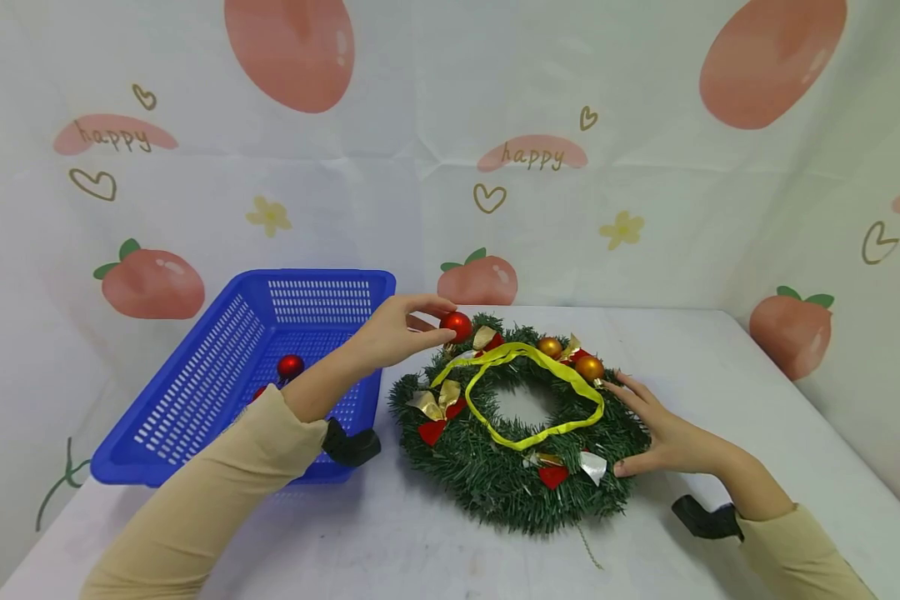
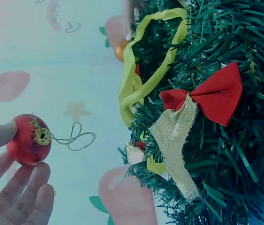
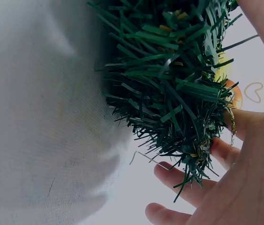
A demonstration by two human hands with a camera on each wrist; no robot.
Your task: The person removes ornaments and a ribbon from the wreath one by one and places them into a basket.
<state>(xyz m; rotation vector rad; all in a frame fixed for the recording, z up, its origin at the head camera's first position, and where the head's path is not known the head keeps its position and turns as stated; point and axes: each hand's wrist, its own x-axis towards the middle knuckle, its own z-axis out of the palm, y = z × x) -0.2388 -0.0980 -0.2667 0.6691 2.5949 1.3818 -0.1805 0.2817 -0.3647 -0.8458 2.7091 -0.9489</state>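
Observation:
My left hand (image 1: 397,333) pinches a red Christmas ball (image 1: 456,327) between thumb and fingertips, above the far left edge of a green wreath (image 1: 487,483). In the left wrist view, the ball's gold cap and loose cord loop (image 2: 82,137) point toward the wreath, apart from it. The wreath lies flat and bears gold balls (image 1: 589,367), red, gold and silver bows (image 1: 438,408), and a yellow ribbon (image 1: 487,421) across its top. My right hand (image 1: 671,437) rests at its right edge, fingers spread and touching the branches; some fingertips are hidden by greenery.
A blue plastic basket (image 1: 378,283) stands left of the wreath, with red balls (image 1: 290,367) inside, partly hidden by my left arm. The white table (image 1: 690,350) meets a fruit-patterned curtain (image 1: 420,108) at the back. A thin cord (image 1: 589,546) trails from the wreath's near side.

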